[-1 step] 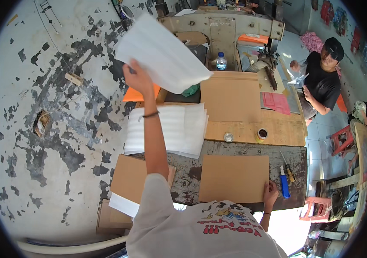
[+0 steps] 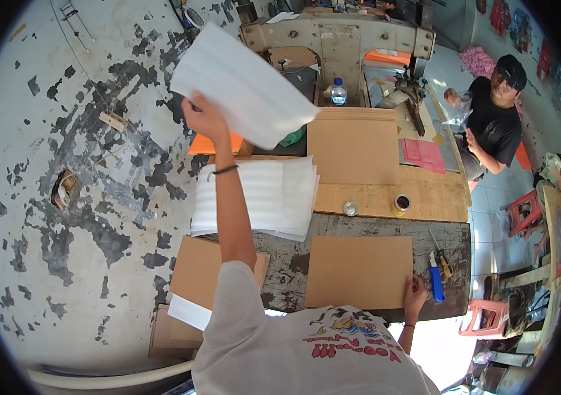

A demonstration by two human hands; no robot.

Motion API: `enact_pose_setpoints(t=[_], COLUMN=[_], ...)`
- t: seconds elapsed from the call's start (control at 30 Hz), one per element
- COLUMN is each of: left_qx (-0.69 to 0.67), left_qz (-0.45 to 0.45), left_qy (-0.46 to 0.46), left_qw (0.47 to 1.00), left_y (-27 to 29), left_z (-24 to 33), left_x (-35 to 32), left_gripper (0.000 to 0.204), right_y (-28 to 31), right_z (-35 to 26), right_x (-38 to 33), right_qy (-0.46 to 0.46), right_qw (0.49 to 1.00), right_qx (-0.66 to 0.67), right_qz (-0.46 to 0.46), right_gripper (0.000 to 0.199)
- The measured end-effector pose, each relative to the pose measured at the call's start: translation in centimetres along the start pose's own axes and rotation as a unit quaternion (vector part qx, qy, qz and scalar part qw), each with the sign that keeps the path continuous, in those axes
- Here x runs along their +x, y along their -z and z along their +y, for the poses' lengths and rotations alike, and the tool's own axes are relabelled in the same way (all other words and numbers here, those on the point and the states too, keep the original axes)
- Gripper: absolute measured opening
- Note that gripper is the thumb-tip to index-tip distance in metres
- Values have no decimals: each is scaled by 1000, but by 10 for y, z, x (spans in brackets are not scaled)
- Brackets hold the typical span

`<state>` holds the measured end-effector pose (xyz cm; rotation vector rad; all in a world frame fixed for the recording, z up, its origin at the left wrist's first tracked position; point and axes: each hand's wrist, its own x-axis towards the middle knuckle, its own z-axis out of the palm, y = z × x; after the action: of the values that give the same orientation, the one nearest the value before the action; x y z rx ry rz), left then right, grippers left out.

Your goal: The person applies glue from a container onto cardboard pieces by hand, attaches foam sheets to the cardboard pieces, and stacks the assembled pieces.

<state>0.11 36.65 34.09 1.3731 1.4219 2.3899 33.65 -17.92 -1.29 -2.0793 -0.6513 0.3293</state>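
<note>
My left hand [image 2: 204, 118] is raised and grips a large white foam sheet [image 2: 241, 85] by its lower left edge, above the workbench. Below it lies a stack of the same white foam sheets [image 2: 260, 197]. My right hand [image 2: 415, 293] rests on the near right corner of a brown cardboard sheet [image 2: 359, 270] that lies flat on the worn bench top [image 2: 385, 227]. My own forearm crosses a second pile of cardboard [image 2: 191, 273] at the near left.
A blue-handled cutter [image 2: 436, 280] lies right of my right hand. Two small tins [image 2: 350, 209] [image 2: 401, 204] stand on a wooden board with another cardboard sheet [image 2: 353, 145] and a pink sheet [image 2: 423, 155]. A beige machine [image 2: 339, 39], a water bottle [image 2: 338, 92], a seated person [image 2: 497, 118] and red stools [image 2: 524, 210] are beyond.
</note>
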Motion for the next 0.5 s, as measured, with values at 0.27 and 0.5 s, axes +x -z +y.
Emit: enact_pose_setpoints(t=[0.27,0.5], left_qx=[133,261], left_qz=[20,-149], left_qy=[-118,-163], left_qw=[984,940], left_y=[-13,-72], left_z=[-144,-148], left_x=[31,22], left_gripper=[32,23], right_y=[-8,0], right_z=[1,4], right_x=[10,11], right_qy=[61,-2], right_qw=[997,1000], right_qx=[8,-13], right_qz=[37,-4], right_gripper=[38,27])
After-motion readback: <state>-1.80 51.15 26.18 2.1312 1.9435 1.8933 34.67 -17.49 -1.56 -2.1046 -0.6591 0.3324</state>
